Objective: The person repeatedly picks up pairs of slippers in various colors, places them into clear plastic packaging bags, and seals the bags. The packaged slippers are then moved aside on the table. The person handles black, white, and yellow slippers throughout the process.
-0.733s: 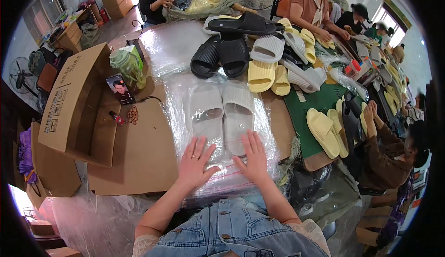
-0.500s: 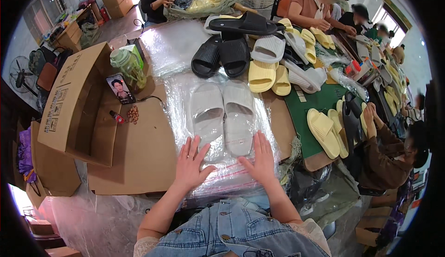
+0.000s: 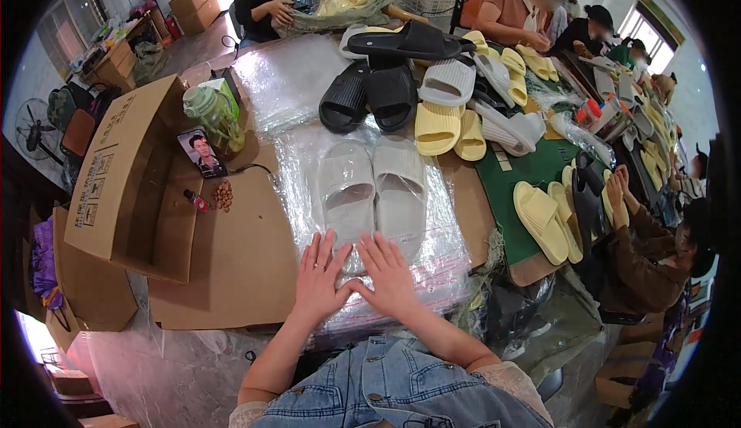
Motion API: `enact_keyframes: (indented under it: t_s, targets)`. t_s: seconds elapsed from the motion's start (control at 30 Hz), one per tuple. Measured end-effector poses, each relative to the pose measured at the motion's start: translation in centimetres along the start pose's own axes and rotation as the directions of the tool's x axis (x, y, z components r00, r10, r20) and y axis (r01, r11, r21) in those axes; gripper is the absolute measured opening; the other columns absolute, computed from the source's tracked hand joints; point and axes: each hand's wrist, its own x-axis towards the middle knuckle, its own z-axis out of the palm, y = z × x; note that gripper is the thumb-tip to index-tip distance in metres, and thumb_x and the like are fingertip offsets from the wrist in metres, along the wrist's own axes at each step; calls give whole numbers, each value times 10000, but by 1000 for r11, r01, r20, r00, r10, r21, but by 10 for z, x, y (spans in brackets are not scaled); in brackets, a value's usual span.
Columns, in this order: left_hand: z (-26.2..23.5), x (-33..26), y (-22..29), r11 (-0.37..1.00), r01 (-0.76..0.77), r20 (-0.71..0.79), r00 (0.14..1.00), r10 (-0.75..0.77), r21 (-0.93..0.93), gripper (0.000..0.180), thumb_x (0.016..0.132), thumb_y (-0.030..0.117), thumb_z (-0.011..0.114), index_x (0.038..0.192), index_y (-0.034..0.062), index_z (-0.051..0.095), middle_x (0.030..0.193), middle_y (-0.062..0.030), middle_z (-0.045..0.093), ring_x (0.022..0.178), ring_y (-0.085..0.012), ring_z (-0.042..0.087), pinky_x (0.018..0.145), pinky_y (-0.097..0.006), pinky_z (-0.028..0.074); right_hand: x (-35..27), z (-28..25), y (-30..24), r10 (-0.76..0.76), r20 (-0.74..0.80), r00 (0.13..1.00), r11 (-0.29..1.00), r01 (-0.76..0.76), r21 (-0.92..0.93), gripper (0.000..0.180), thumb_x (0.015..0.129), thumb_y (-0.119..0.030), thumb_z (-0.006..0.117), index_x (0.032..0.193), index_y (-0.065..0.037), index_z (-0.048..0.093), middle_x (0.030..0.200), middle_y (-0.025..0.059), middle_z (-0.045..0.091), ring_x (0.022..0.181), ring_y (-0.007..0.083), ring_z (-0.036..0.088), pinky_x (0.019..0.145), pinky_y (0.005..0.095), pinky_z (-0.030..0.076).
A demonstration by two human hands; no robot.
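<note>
A pair of pale grey slide slippers (image 3: pixel 400 177) lies side by side inside a clear plastic bag (image 3: pixel 444 219), toes pointing away from me. The bag rests on a stack of similar clear bags. My left hand (image 3: pixel 318 277) lies flat at the heel of the left slipper, fingers spread, a ring on one finger. Across the heel ends, my right hand (image 3: pixel 386 277) is laid flat with its fingers extended, covering part of the right slipper's heel. The two thumbs meet between the hands. Neither hand grips anything.
Black, yellow and grey slippers (image 3: pixel 390 92) are piled beyond the bag. At left are an open cardboard box (image 3: pixel 116 189), a propped phone (image 3: pixel 201 154) and a green bottle (image 3: pixel 212 115). Yellow slippers (image 3: pixel 540 219) lie on a green mat at right, near a co-worker's hands (image 3: pixel 617 189).
My right hand has moved left from the bag's right side onto the slipper heels, bringing its thumb against my left one. My left hand stays nearly in place.
</note>
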Motion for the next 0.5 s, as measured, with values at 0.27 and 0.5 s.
enact_keyframes:
  t_s: [0.27, 0.5]
  targets:
    - [-1, -2, 2, 998, -20, -30, 999, 18, -56, 744, 843, 504, 721, 1490, 203, 508, 1666, -152, 255, 1517, -443, 222, 1207, -572, 228, -30, -25, 62, 219, -180, 959, 974, -224, -13, 758, 928, -377, 665, 1530, -16, 379, 1628, 202, 310, 1495, 421, 291, 1212, 528, 231]
    - [-2, -2, 0, 998, -17, -39, 999, 15, -58, 739, 850, 507, 718, 1493, 211, 507, 1676, -141, 236, 1521, -430, 225, 1210, -562, 230, 20, -46, 45, 194, -401, 895, 980, -191, 48, 531, 893, -375, 725, 1252, -3, 601, 1296, 216, 580, 1202, 420, 550, 1024, 505, 435]
